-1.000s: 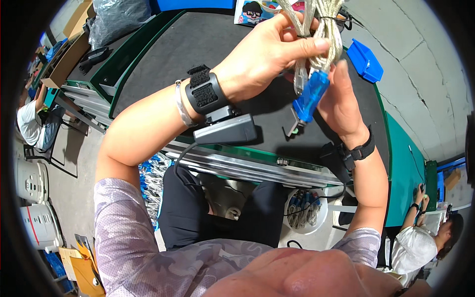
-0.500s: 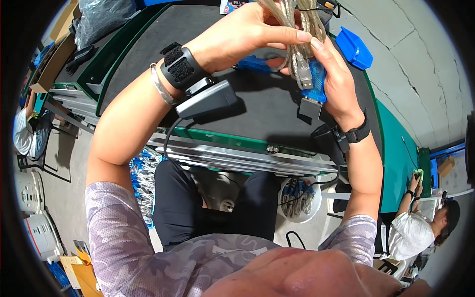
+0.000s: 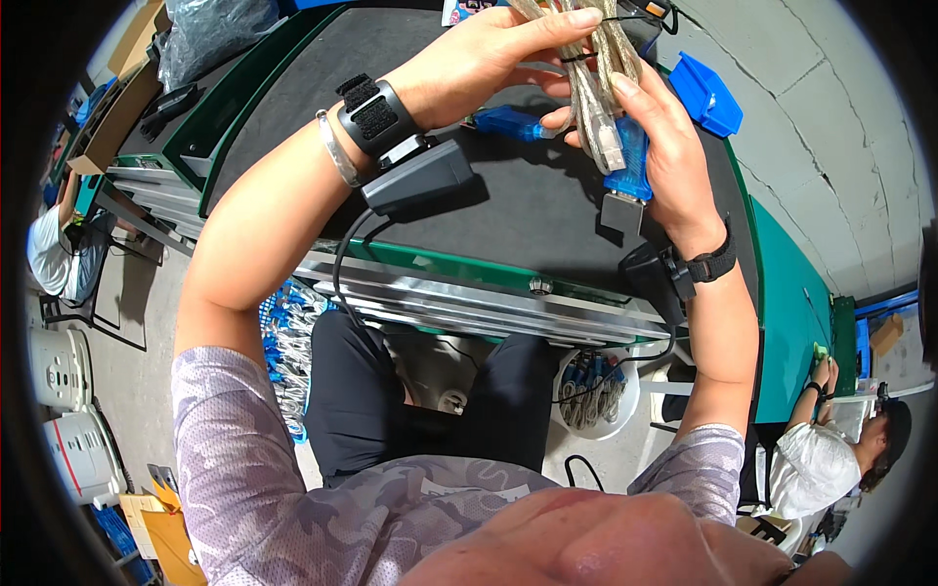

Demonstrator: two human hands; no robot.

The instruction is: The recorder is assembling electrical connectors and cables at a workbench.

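While fingers (image 3: 645, 104) grip, cable bundle (image 3: 586, 96) between; blue connector (image 3: 633, 161) below

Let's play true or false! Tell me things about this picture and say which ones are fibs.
1. The left hand and right hand both hold the bundled cable. True.
2. The connector near the right palm is red. False: the connector is blue.
3. The blue tray is left of both hands. False: the blue tray is on their right.
4. A white bucket holds cables. True.
5. The tabletop is dark. True.
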